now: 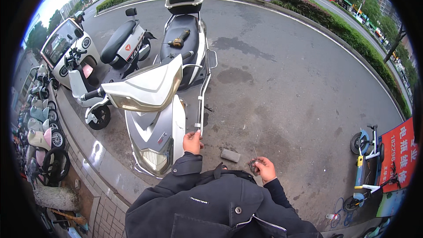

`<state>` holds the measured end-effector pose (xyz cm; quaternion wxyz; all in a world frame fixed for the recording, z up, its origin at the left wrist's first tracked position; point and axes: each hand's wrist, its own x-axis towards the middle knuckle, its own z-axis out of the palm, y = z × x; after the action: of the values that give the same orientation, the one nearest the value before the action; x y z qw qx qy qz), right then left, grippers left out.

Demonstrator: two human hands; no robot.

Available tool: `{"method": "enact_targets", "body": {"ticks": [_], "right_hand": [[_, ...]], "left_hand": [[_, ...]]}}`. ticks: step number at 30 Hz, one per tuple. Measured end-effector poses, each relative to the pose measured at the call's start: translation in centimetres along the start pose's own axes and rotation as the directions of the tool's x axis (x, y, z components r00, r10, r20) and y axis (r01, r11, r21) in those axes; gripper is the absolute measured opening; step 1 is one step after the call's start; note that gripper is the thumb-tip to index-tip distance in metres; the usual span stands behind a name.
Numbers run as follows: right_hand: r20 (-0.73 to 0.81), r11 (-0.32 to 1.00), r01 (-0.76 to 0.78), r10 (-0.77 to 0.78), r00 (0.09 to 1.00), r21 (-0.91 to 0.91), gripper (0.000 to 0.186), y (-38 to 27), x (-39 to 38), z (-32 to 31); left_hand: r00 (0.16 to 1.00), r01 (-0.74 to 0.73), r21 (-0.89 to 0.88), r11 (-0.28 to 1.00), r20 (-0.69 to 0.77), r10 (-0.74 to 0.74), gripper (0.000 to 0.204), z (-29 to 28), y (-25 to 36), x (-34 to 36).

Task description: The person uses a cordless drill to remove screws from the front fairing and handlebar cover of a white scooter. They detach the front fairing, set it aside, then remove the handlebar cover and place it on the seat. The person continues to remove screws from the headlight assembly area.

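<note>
A white electric scooter (150, 86) stands before me, its front toward me. Along its right side runs a pale metal side rail (201, 105) with a small bracket. My left hand (192, 142) is closed at the near end of this rail, fingertips pinched on it. Lower right, my right hand (265, 170) is closed around a small dark metal part (253, 165) with a thin rod sticking up; its exact kind is unclear. A yellow-and-black cordless drill (179, 39) lies on the scooter's black seat (178, 24). Between my hands, a grey block (230, 155) lies on the ground.
Another scooter (121, 44) and a small white vehicle (66, 46) stand to the left. Parked two-wheelers (39, 123) line the left pavement. At right are a small blue-and-white bike (362, 172) and a red sign (400, 154). A hedge (335, 17) borders the road.
</note>
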<state>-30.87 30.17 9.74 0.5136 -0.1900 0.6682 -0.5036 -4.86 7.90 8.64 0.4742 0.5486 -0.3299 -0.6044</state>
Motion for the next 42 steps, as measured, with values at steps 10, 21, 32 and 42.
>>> {"method": "enact_targets", "body": {"ticks": [10, 21, 32, 42], "right_hand": [[0.025, 0.979, -0.14, 0.145, 0.989, -0.148, 0.024, -8.1, 22.2, -4.2], [0.936, 0.481, 0.855, -0.175, 0.307, -0.191, 0.018, -36.6, 46.8, 15.7], [0.918, 0.161, 0.94, -0.314, -0.241, 0.302, 0.017, -41.4, 45.6, 33.9], [0.956, 0.337, 0.903, -0.214, -0.202, 0.266, 0.016, -38.3, 47.4, 38.7]], "left_hand": [[0.977, -0.073, -0.493, 0.867, -0.212, -0.038, 0.065, 7.8, 6.5, 14.8], [0.732, -0.48, -0.596, 0.644, -0.676, -0.08, 0.109, 10.5, 9.2, 22.1], [0.567, -0.668, -0.507, 0.545, -0.821, -0.067, 0.085, 10.5, 9.4, 22.7], [0.573, -0.73, -0.522, 0.44, -0.819, -0.022, 0.072, 10.7, 7.8, 23.1]]}}
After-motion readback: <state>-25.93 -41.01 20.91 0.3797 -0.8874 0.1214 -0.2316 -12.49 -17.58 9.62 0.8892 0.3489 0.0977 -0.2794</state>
